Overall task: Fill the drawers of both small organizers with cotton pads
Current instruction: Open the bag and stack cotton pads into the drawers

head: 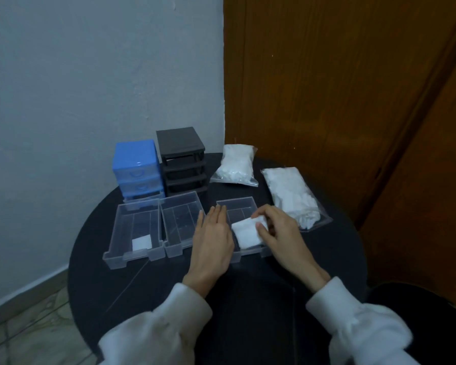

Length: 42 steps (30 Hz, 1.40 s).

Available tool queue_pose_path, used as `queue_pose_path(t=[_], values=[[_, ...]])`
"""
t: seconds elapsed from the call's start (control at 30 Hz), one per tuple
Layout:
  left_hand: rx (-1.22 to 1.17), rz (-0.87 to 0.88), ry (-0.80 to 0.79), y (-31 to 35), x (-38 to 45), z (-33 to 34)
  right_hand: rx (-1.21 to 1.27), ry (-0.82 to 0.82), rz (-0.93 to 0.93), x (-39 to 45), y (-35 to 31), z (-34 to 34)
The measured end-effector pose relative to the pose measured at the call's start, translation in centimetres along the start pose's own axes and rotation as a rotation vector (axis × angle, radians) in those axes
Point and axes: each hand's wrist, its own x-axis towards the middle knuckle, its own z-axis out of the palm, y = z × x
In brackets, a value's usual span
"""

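Note:
Three clear plastic drawers lie side by side on the round black table [327, 259]. The left drawer [121, 233] holds one white cotton pad [142, 243]. The middle drawer [179, 219] looks bare. Over the right drawer [241, 205] my right hand [279, 235] pinches a stack of white cotton pads [248, 231] between thumb and fingers. My left hand [212, 243] lies flat with straight fingers against that drawer's left side. A blue organizer [136, 168] and a black organizer [181, 159] stand at the back.
Two clear bags of cotton pads lie at the back right, one [234, 164] near the black organizer, the other [292, 196] beside my right hand. A wall is behind and a wooden door to the right. Tiled floor shows at lower left.

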Motion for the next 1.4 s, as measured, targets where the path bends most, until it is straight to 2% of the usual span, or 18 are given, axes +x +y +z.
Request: queue_pose_path(t=[0.27, 0.47, 0.77, 0.87, 1.03, 1.2, 1.3, 1.4], values=[[-0.229, -0.028, 0.058, 0.2, -0.6, -0.5, -0.137, -0.021, -0.070, -0.2, -0.3, 0.6], [-0.266, -0.044, 0.067, 0.1, -0.6, -0.3, -0.280, -0.103, -0.084, 0.1, -0.2, 1.1], [-0.287, -0.067, 0.057, 0.2, -0.6, -0.3, -0.346, -0.224, -0.170, 0.0, -0.3, 1.0], [-0.296, -0.066, 0.056, 0.2, -0.7, -0.3, -0.345, -0.219, -0.178, 0.0, -0.2, 0.9], [-0.334, -0.067, 0.073, 0.2, -0.7, -0.6, -0.270, -0.070, -0.126, -0.5, -0.3, -1.2], [-0.361, 0.052, 0.139, 2.1, -0.1, -1.8, -0.239, 0.268, 0.095, -2.5, 2.0, -4.3], [-0.425, 0.170, 0.089, 4.9, 0.9, -1.5, -0.231, 0.414, 0.244, -3.6, 3.7, -5.4], [-0.438, 0.289, -0.002, 7.8, 2.1, -0.3, -0.233, 0.435, 0.350, -4.2, 5.4, -5.6]])
